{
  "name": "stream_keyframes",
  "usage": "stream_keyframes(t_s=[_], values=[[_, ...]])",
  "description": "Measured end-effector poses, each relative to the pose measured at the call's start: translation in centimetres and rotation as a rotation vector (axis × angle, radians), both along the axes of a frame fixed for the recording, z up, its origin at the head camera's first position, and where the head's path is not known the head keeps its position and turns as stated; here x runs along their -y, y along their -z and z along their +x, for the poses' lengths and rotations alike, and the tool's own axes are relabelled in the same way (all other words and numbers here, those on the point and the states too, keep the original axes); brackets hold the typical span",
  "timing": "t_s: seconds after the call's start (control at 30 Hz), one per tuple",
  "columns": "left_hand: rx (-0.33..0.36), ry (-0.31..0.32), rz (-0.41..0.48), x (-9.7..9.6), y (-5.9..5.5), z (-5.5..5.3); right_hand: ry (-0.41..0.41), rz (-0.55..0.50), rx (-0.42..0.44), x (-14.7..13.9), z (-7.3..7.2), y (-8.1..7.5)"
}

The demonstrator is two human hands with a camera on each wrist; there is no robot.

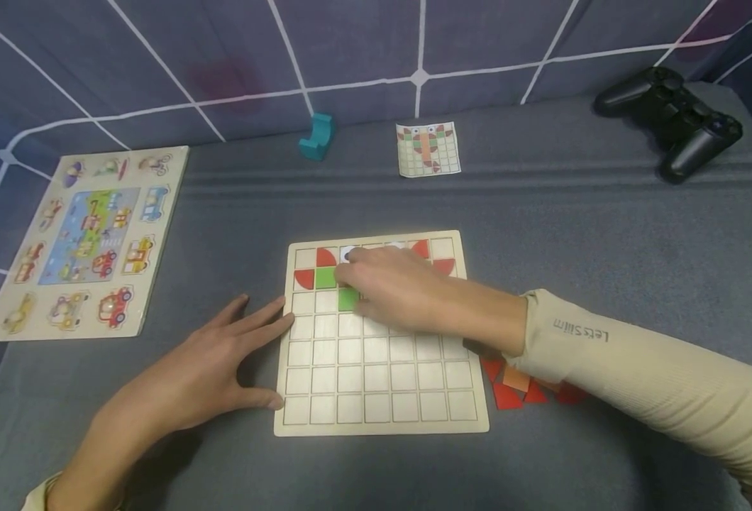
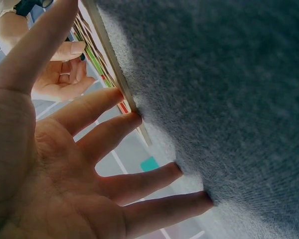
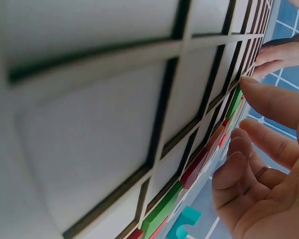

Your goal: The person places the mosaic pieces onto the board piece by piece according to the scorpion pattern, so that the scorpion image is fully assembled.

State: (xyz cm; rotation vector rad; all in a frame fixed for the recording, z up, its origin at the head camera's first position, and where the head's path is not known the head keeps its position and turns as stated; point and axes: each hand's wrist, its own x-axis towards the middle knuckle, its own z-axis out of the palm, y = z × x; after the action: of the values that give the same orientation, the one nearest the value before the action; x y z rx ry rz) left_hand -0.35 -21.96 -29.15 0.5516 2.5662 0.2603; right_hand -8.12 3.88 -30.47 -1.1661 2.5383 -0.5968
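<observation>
From the head we look forward and down over the left hand, right hand and board. The left wrist takes us close, past the fingers to the board's edge; on the right, nearer still, we skim its squares. Both share the teal piece.

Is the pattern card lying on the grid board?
No, the pattern card lies on the grey cloth, beyond the far edge of the grid board.
</observation>
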Motion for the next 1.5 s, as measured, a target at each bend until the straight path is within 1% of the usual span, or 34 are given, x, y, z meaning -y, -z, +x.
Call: stream_keyframes(t_s=[0.17, 0.33, 0.43, 0.67, 0.73, 0.97, 1.13, 1.23, 1.37, 1.5], values=[[0.001, -0.001, 0.002, -0.1, 0.1, 0.1, 0.011, 0.004, 0.022, -0.4, 0.1, 0.1], [-0.004, -0.010, -0.008, -0.1, 0.0, 0.1, 0.027, -0.012, 0.060, -1.5, 0.1, -0.4], [-0.006, -0.010, -0.011, -0.1, 0.0, 0.1, 0.025, -0.024, 0.050, -2.7, 0.2, -0.6], [-0.003, -0.016, -0.018, -0.2, 0.0, 0.1, 0.031, -0.102, 0.023, -6.4, 0.9, -0.4], [-0.001, -0.021, -0.017, -0.2, 0.0, 0.1, 0.045, -0.110, 0.027, -7.5, 1.2, -0.3], [-0.003, -0.017, -0.005, -0.2, -0.1, 0.2, 0.103, -0.089, 0.054, -10.8, 2.7, -0.4], [0.002, -0.009, 0.000, 0.0, -0.2, 0.2, 0.105, -0.079, 0.057, -13.1, 4.3, 0.0], [0.006, -0.005, 0.000, 0.0, -0.2, 0.2, 0.101, -0.053, 0.078, -14.5, 5.3, 0.3], [0.003, -0.002, 0.003, -0.1, -0.2, 0.2, 0.111, -0.052, 0.092, -16.5, 6.4, 0.7], [0.002, -0.002, 0.003, 0.0, -0.2, 0.2, 0.157, -0.054, 0.039, -18.0, 7.1, 0.9]])
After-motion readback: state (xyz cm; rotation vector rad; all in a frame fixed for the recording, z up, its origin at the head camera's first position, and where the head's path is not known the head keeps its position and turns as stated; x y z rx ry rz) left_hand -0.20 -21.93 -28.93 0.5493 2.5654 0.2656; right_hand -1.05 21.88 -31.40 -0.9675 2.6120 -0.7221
